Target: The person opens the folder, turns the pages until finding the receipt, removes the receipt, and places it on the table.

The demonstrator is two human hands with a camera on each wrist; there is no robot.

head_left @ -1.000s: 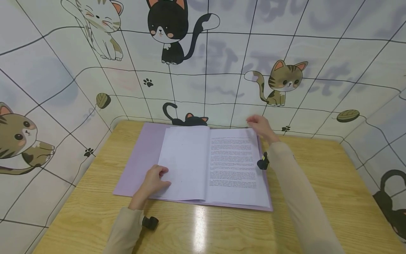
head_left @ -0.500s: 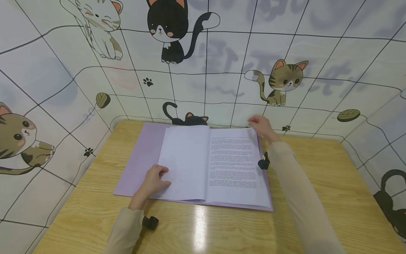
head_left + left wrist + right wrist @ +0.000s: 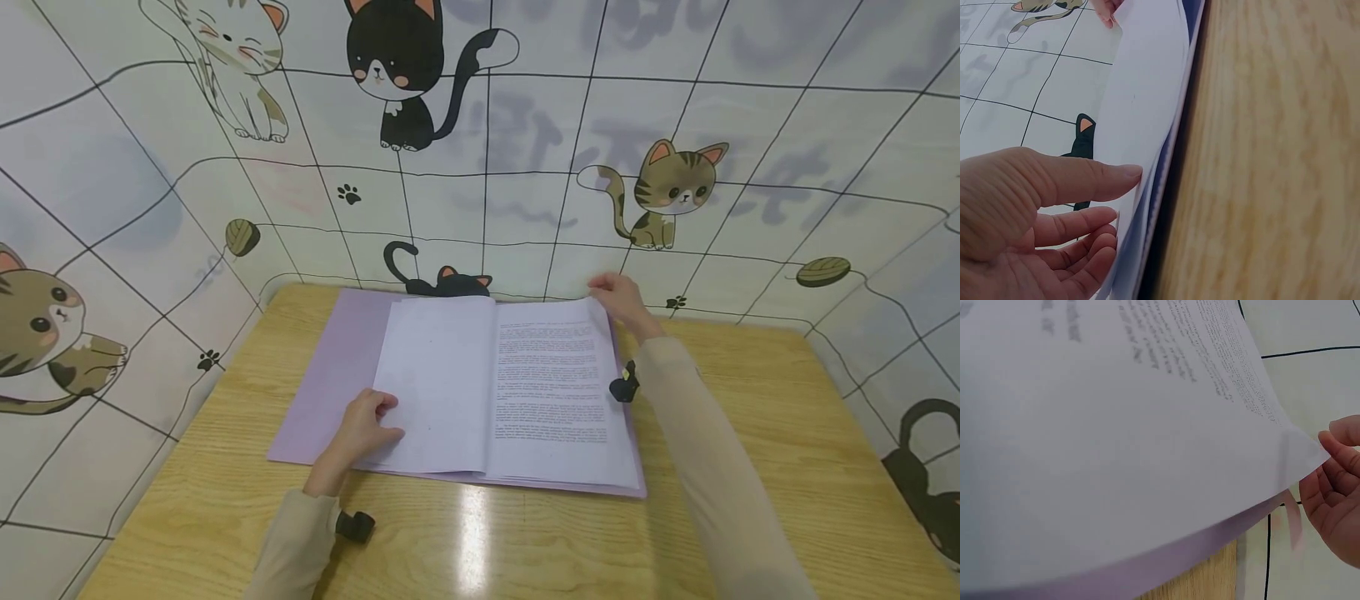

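A book of white sheets in a light purple cover (image 3: 318,392) lies open on the wooden table. Its left page (image 3: 438,383) is blank and its right page (image 3: 551,383) carries printed text. Toward the lower left of the blank page rests my left hand (image 3: 365,429), thumb and fingers apart; in the left wrist view its thumb (image 3: 1104,178) lies at the paper. At the far right corner, my right hand (image 3: 621,302) pinches the printed page between thumb and finger. The right wrist view shows that page corner (image 3: 1310,450) drawn up to a point at the fingertips.
The wooden table (image 3: 750,417) stretches in front of the book and to both sides. Close behind it stands a white wall covering (image 3: 525,208) with cartoon cats and a grid of lines. Black wrist cameras sit on both sleeves.
The right hand has shifted very slightly to the right, and the far right page corner has risen a little with it. The left hand stays where it was.
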